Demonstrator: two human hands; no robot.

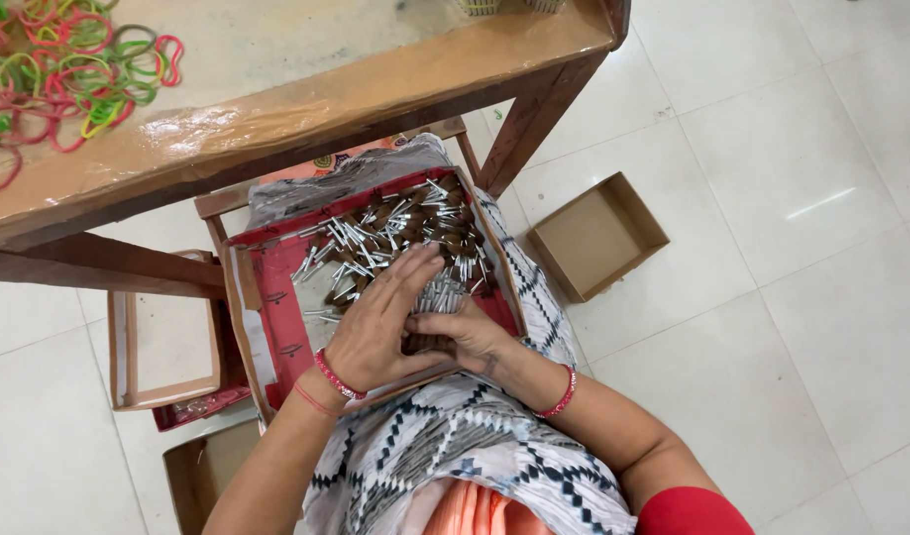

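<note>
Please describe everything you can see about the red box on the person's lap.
The red box is a shallow, open cardboard tray with a red lining and brown edges. It rests tilted on the patterned cloth over the lap, under the wooden table. Many small brown and silver sticks lie loose inside. The left hand and right hand are inside it, gathering a bundle of sticks; the fingers cover part of its floor.
</note>
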